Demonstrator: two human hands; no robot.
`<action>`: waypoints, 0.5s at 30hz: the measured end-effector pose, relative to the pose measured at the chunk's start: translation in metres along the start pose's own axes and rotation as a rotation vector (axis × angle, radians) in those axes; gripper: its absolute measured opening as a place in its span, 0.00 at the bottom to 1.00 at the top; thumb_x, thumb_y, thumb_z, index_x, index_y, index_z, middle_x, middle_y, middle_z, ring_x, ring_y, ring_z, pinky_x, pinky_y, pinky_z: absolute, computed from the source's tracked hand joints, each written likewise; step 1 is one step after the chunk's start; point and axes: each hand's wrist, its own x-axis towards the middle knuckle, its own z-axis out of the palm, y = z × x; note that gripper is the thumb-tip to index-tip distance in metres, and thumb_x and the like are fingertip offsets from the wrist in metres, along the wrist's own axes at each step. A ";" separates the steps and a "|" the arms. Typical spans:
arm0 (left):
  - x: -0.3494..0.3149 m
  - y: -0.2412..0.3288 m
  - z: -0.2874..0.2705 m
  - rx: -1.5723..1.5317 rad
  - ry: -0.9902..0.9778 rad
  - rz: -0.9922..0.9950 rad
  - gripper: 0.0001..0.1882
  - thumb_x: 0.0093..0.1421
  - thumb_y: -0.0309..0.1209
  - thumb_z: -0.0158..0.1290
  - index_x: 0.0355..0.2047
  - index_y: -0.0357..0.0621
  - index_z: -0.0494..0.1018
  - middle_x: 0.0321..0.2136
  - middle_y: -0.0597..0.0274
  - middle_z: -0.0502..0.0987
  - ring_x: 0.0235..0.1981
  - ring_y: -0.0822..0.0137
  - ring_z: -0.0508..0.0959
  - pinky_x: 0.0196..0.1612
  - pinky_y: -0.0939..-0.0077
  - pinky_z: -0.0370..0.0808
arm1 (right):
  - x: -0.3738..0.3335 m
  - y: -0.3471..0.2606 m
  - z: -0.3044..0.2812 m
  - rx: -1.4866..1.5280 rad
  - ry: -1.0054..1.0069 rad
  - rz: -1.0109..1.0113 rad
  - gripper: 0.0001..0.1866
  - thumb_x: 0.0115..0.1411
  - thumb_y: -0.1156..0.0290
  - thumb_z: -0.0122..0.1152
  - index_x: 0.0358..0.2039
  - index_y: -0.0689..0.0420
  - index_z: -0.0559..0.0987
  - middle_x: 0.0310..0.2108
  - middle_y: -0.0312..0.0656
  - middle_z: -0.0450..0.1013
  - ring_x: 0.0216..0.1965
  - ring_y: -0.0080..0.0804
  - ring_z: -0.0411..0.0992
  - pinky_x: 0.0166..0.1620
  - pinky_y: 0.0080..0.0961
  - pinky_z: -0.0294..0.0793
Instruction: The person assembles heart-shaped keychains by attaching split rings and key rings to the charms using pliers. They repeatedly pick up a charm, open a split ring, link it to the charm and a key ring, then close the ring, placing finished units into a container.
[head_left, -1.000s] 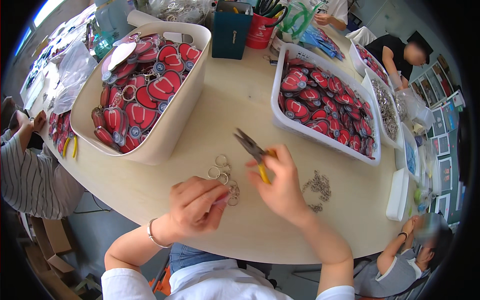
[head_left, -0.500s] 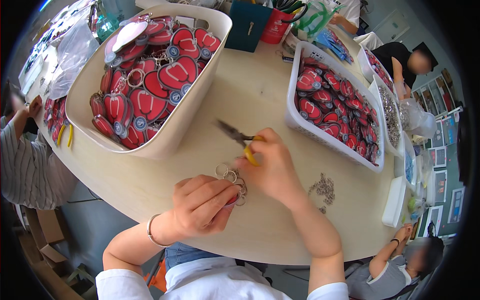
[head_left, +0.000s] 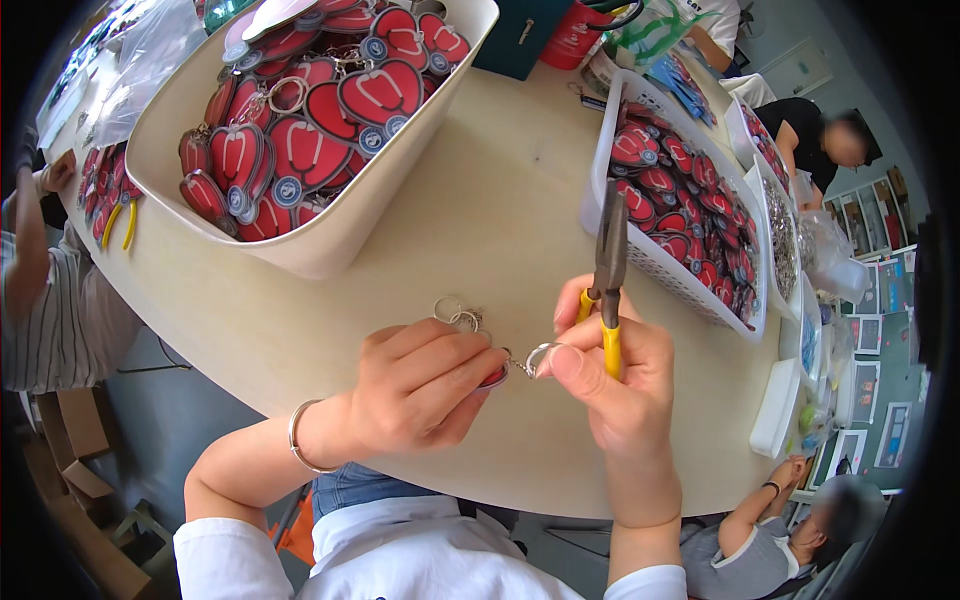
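Observation:
My left hand [head_left: 420, 388] pinches a small red charm [head_left: 494, 377], most of it hidden by my fingers. A short chain [head_left: 517, 364] runs from the charm to a silver key ring [head_left: 538, 356], which my right thumb and finger hold. My right hand [head_left: 625, 375] also carries pliers [head_left: 611, 250] with yellow handles; their jaws point up, away from me, and are not on the ring. Loose key rings [head_left: 448, 308] lie on the table just beyond my left hand.
A cream bin [head_left: 350, 235] full of red heart-shaped keychains stands at the far left. A white basket [head_left: 655, 255] of similar red charms sits at the right. Yellow-handled pliers [head_left: 120, 225] lie at the left table edge. Co-workers [head_left: 815, 140] sit around the table [head_left: 500, 220].
My right hand has moved right and turned, so the pliers now point upward. It has taken hold of a key ring, with the chain stretched between my hands. The view has shifted slightly.

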 end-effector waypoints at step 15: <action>-0.001 -0.001 0.000 -0.021 0.051 0.056 0.21 0.29 0.22 0.57 0.30 0.34 0.76 0.26 0.60 0.75 0.19 0.67 0.72 0.16 0.77 0.67 | -0.001 -0.002 0.002 -0.038 0.006 -0.011 0.08 0.55 0.70 0.67 0.26 0.61 0.81 0.35 0.39 0.64 0.33 0.23 0.61 0.36 0.19 0.61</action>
